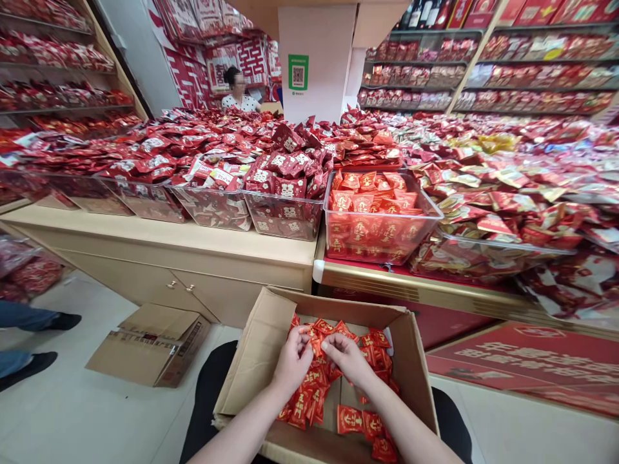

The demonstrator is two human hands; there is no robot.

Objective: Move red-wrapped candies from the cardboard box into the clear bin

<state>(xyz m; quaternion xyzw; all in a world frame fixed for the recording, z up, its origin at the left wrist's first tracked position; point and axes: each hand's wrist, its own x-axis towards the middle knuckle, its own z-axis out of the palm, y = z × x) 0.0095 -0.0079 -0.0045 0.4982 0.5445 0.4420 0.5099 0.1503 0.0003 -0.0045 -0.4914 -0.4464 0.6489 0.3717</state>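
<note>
Both hands are over an open cardboard box (416,361) that rests between the person's legs. Small red packets with gold print (302,406) lie in loose heaps inside it. My left hand (296,354) pinches a red packet (316,347) with thumb and forefinger. On the packet's other side, my right hand (344,356) has its fingertips closed on it too. The two hands are close together, just apart. Beyond the box, a clear plastic bin (382,222) on the counter holds similar red packets.
Clear bins of dark red packets (285,212) line the beige counter (242,248). A closed carton (140,354) sits on the floor at left, near another person's legs (29,319). A person (239,96) is behind the counter.
</note>
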